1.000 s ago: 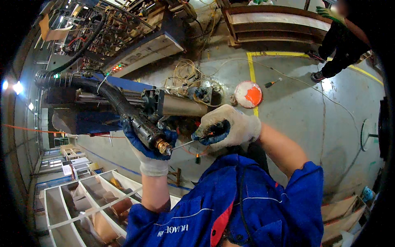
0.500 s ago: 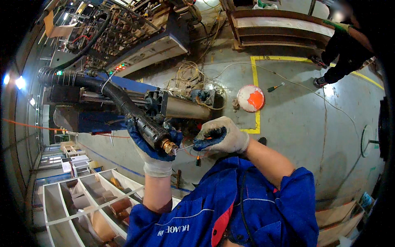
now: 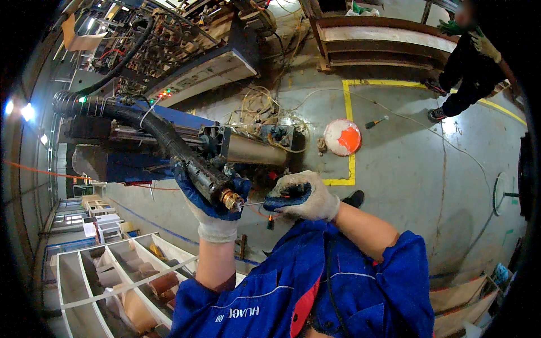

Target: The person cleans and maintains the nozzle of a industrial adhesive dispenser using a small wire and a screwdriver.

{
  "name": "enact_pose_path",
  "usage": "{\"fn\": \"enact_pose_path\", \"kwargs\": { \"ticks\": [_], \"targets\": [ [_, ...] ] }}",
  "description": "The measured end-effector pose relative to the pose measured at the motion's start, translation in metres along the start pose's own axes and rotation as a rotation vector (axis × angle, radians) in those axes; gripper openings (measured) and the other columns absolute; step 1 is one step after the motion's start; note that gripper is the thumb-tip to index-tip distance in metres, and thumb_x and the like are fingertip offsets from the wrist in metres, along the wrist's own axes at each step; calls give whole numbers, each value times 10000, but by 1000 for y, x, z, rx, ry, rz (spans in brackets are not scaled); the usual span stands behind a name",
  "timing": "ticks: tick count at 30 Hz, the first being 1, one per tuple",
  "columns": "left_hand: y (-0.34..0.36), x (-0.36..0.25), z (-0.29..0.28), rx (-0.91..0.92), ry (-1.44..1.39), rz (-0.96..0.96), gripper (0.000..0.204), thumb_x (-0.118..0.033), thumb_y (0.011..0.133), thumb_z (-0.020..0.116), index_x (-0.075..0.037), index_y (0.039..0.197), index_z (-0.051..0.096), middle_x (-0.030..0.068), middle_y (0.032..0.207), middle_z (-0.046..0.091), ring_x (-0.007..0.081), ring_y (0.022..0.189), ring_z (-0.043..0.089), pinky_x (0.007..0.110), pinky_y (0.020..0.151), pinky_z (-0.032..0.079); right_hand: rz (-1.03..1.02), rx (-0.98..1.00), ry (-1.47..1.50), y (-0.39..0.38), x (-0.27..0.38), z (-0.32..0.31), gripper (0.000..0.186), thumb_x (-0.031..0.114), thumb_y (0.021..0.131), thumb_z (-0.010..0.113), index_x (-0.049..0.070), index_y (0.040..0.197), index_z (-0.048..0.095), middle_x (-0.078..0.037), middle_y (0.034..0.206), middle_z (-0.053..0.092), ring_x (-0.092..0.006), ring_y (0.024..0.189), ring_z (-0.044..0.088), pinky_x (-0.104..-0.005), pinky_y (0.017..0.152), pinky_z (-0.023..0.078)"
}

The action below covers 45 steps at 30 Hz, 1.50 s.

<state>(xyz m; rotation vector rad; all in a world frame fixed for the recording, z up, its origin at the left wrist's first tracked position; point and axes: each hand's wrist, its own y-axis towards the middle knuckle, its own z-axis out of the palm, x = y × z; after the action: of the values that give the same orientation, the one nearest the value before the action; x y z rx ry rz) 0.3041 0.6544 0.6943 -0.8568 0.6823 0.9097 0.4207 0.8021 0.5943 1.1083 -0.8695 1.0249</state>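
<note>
My left hand (image 3: 211, 217), in a white glove with a blue-black coated palm, is closed round the end of a thick black cylinder (image 3: 205, 177) on a black hose. A brass nozzle (image 3: 231, 200) sticks out of that end toward me. My right hand (image 3: 307, 197), gloved the same way, is closed on a thin-shafted metal tool (image 3: 253, 204). The tool's tip meets the nozzle's mouth; whether it goes inside cannot be made out. Most of its handle is hidden in the fingers, with a speck of orange showing.
A long machine with a metal cylinder (image 3: 253, 147) lies beyond my hands. On the floor are a white-and-orange round lid or bucket (image 3: 342, 137), a dark-handled tool (image 3: 376, 121) and a cable (image 3: 417, 117). Shelving with rolls (image 3: 121, 290) stands at lower left. Another person (image 3: 465, 79) stands far right.
My right hand has shifted slightly downward, and the tool's shaft now lies more level at the nozzle. My left hand keeps its hold. The person at far right has brought gloved hands into view.
</note>
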Motion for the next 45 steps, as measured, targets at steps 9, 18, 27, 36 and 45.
{"fn": "enact_pose_path", "kwargs": {
  "ticks": [9,18,27,36,45],
  "targets": [
    [5,-3,-14,103,-6,-82,649,-745,873,467,-165,1138,590,47,821,653,219,565,598,328,465,488,89,-39,136,-6,-1,12,208,166,801,824,38,912,703,-25,763,670,-74,670,594,-260,641,499],
    [0,-1,5,-53,-11,12,632,-731,862,491,-180,1156,585,56,856,665,229,543,617,358,462,537,271,-28,243,-7,10,16,199,201,825,815,54,872,690,3,702,638,-48,597,554,-237,549,453],
    [-3,3,12,-84,-12,115,599,-690,881,502,-185,1195,574,65,903,672,243,631,654,380,474,563,186,-48,211,-8,4,19,204,199,827,815,45,844,682,-12,698,646,-50,612,565,-244,569,461],
    [5,-1,-17,30,-64,-10,601,-675,899,494,-154,1186,583,80,942,696,240,693,669,394,601,600,13,-61,21,-4,13,11,203,185,811,830,30,856,707,-43,705,673,-71,603,594,-259,568,486],
    [0,0,-10,103,2,91,531,-611,942,484,-184,1255,535,81,1141,638,219,833,667,380,618,612,71,-88,43,-6,12,15,194,178,804,825,34,871,714,-68,773,704,-96,699,633,-274,684,522]
  ]
}}
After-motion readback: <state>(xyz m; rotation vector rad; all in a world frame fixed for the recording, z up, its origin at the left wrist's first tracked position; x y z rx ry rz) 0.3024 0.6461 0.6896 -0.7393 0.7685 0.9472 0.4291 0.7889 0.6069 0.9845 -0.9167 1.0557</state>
